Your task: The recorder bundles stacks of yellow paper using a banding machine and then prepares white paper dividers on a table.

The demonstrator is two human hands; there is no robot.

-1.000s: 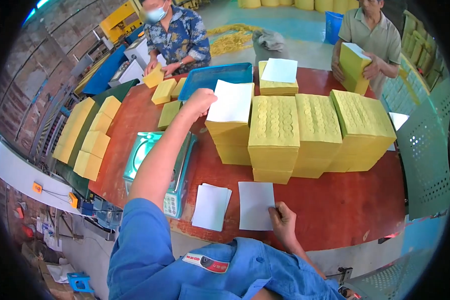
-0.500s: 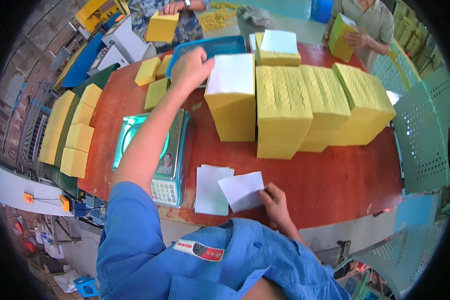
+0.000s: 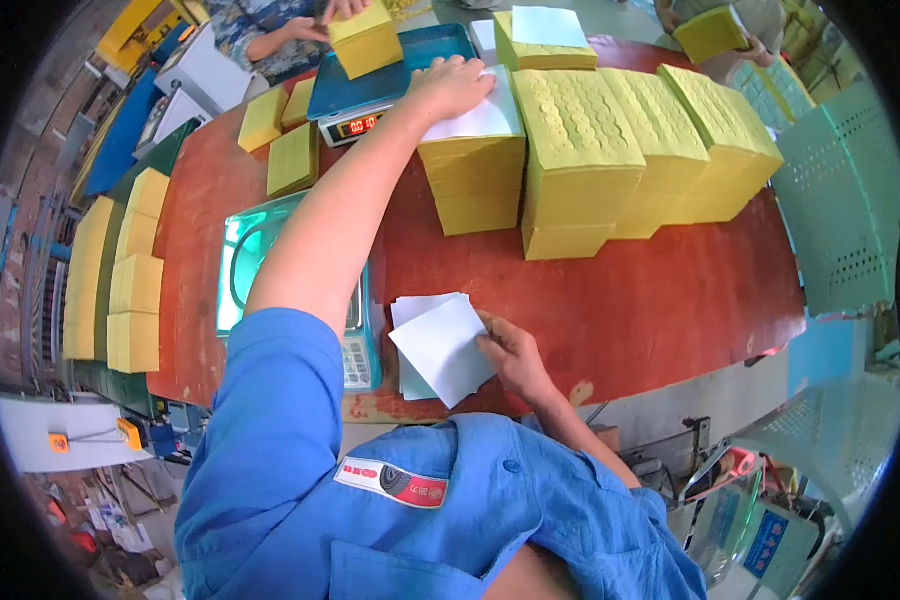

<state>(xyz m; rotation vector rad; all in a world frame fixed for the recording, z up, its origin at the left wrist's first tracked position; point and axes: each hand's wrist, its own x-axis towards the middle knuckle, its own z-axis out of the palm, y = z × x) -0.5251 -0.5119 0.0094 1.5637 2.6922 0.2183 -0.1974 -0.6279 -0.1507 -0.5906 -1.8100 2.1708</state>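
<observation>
Sitting beyond the hands: four tall stacks of yellow embossed paper (image 3: pixel 580 150); two digital weighing scales (image 3: pixel 300 290); two loose white paper sheets (image 3: pixel 440 350).

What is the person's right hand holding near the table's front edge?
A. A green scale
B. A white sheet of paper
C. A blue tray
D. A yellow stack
B: the right hand grips a white sheet, lifted at an angle over other white sheets on the red table, while the left hand rests on the paper-topped yellow stack.

One head-worn fisheye looks steeply down at the red table (image 3: pixel 670 300), probably close.
</observation>
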